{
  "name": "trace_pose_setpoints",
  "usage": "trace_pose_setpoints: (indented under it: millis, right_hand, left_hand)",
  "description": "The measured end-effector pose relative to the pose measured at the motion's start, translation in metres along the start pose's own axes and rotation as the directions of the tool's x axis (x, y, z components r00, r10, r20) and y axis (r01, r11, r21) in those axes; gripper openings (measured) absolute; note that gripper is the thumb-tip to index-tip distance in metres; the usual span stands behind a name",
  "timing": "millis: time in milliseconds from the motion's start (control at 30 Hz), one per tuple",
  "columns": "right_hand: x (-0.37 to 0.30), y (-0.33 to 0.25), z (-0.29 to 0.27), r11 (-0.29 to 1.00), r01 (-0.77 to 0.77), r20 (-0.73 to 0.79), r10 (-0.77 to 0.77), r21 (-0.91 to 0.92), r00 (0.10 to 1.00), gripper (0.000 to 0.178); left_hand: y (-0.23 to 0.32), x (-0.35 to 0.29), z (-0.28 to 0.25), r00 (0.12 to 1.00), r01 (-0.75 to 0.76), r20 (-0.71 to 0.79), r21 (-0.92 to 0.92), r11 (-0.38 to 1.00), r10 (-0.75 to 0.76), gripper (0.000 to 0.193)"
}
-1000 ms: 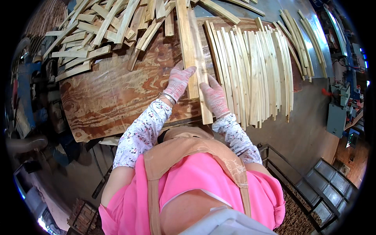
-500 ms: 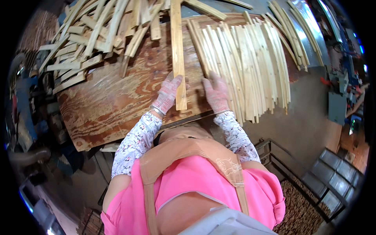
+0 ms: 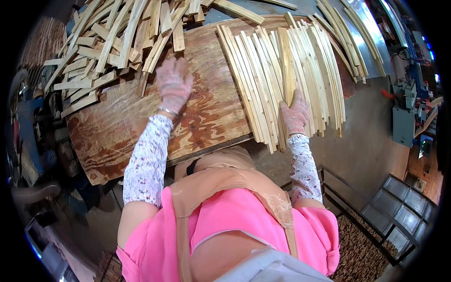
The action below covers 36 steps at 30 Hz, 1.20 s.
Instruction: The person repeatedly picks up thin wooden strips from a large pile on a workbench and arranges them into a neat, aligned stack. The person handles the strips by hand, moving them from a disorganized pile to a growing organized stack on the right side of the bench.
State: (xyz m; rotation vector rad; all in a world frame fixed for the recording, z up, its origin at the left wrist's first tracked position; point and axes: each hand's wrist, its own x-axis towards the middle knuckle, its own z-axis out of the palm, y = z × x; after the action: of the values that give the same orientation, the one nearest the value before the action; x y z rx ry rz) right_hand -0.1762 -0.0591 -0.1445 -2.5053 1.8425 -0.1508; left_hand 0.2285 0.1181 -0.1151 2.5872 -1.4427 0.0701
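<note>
My left hand (image 3: 174, 85), in a pinkish knit glove, is above the plywood table (image 3: 202, 110) with its fingers apart and nothing in them. Its fingertips are close to the near ends of a jumbled pile of wooden strips (image 3: 112, 40). On the right, my gloved right hand (image 3: 296, 114) grips a wooden strip (image 3: 287, 61) near its near end. That strip lies on top of a row of pale strips (image 3: 249, 70) set side by side, their near ends reaching past the table's edge. The fingers' undersides are hidden.
More long strips (image 3: 340, 40) lie at the far right beside a shiny metal sheet (image 3: 371, 35). A dark metal frame (image 3: 343, 188) stands low to my right, with many small wood pieces (image 3: 357, 249) below it. Grey machine boxes (image 3: 404, 124) are farther right.
The strip that was upright before me between my hands now lies on the row at right, under my right hand. My left hand has let go and moved left and away toward the pile.
</note>
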Motion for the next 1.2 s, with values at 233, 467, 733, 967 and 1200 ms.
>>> trace_pose_setpoints:
  millis: [233,467,733,967,1200]
  right_hand:
    - [0.023,0.024,-0.004,0.971,-0.093,0.125,0.067,0.221,0.990,0.071]
    - [-0.002,-0.006,-0.018,0.966,0.205,-0.203,-0.172,0.154,0.964,0.063]
    - [0.002,-0.070,-0.034,0.823,0.443,-0.070,-0.449,0.356,0.891,0.048]
    - [0.067,-0.152,-0.111,0.493,0.870,-0.284,-0.836,-0.012,0.470,0.067]
    - [0.113,-0.113,-0.142,0.762,0.648,0.448,-0.582,0.007,0.679,0.033]
  left_hand:
    - [0.012,0.012,0.042,0.997,0.079,0.062,-0.623,0.778,-0.051,0.062]
    - [0.137,-0.011,0.085,0.813,0.417,0.582,-0.570,0.708,-0.011,0.063]
    - [0.095,-0.016,0.080,0.681,0.704,0.732,-0.652,0.281,-0.007,0.041]
    - [0.064,-0.005,0.000,0.838,0.212,0.530,-0.533,0.819,0.128,0.053]
    - [0.102,0.037,-0.087,0.907,-0.422,-0.143,-0.287,0.860,0.397,0.047]
